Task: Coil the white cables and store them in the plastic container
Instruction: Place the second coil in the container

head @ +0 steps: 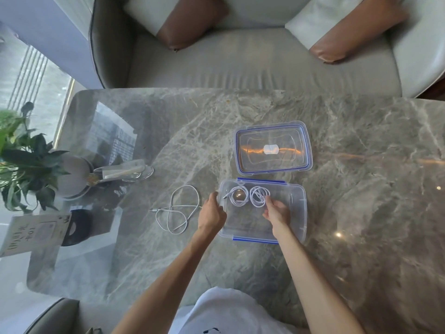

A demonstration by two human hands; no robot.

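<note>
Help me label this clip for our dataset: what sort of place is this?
Probably a home living room or lounge: a grey sofa with brown cushions faces a marble-topped table, and a potted plant stands beside what looks like a large window.

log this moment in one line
left hand grips container edge | right hand open at right coil | left coil beside it, both inside | loose cable on table | lid off

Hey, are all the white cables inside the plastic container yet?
No, two coiled cables lie in the plastic container, but one uncoiled white cable lies on the table to its left.
</note>
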